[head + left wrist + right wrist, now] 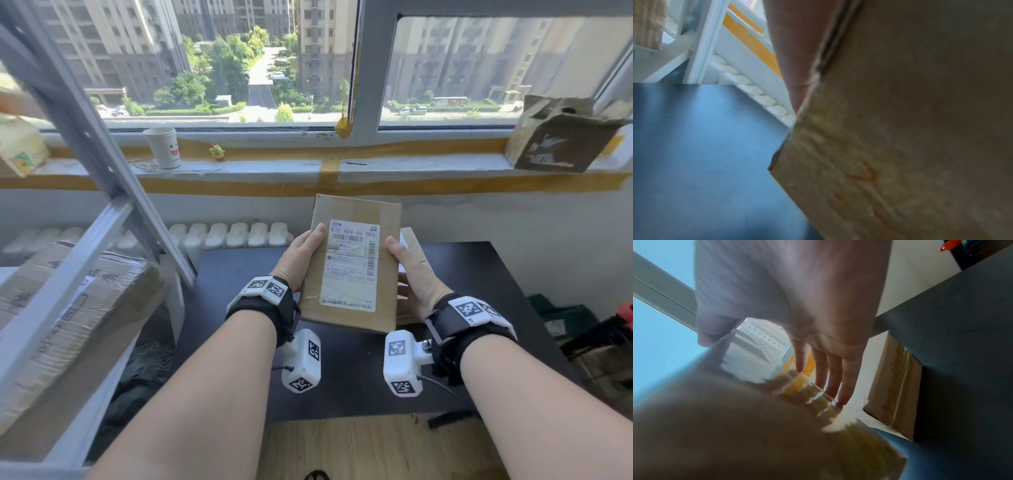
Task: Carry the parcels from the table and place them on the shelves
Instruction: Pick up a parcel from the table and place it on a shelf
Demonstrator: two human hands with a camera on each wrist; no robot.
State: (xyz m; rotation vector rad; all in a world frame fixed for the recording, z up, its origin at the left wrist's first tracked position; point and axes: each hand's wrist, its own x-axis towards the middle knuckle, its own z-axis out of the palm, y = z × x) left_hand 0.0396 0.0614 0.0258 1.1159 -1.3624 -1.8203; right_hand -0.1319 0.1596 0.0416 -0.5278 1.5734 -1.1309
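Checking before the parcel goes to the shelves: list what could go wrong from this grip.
1. The flat parcel is held only at its side edges by the left hand and right hand; it could slip or tilt out.
2. The slanted shelf frame stands close on the left; swinging over may clip it.
3. A large box already fills the near shelf, so room there looks tight.

The parcel [352,263] at the frame's centre is showing matt brown cardboard under glossy clear tape, with a smooth white paper label [351,263]. The tabletop [479,274] is looking dark, smooth and faintly sheened. At left, the shelves [113,212] are showing painted grey metal; below, pale wood-grain flooring [359,448] is showing.
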